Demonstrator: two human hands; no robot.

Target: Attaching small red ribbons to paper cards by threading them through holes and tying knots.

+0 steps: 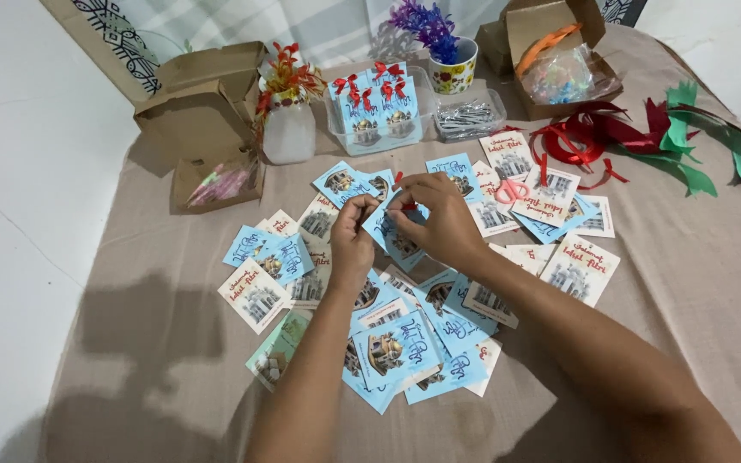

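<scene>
Near the middle of the frame both hands meet over a scatter of printed cards on a tan cloth-covered table [688, 283]. The left hand [352, 236] and the right hand [441, 219] together pinch one light blue card [392, 236], lifted just above the pile; the fingertips of both are closed on its upper edge, where a small red ribbon bit [404, 206] shows between them (whether it is tied or only held I cannot tell).

Below and around the hands lies the loose heap of blue and white cards [405, 343], overlapping one another, spreading from centre left to centre right. Red-handled scissors [512, 190] rest on the cards just right of the right hand.

In the upper middle, a clear plastic tray [377, 137] holds upright blue cards topped with red bows [369, 90]; just beside it on the right is a smaller clear tub of silvery clips [466, 116]. Behind them stands a patterned cup with purple artificial flowers [439, 43]. At upper left sit open brown cardboard boxes [195, 103] and a white bottle with red and yellow decoration [288, 120]. At upper right, another cardboard box [551, 51] holds a clear bag, with red ribbon coils [572, 137] and green ribbon strips [713, 141] lying beside it
</scene>
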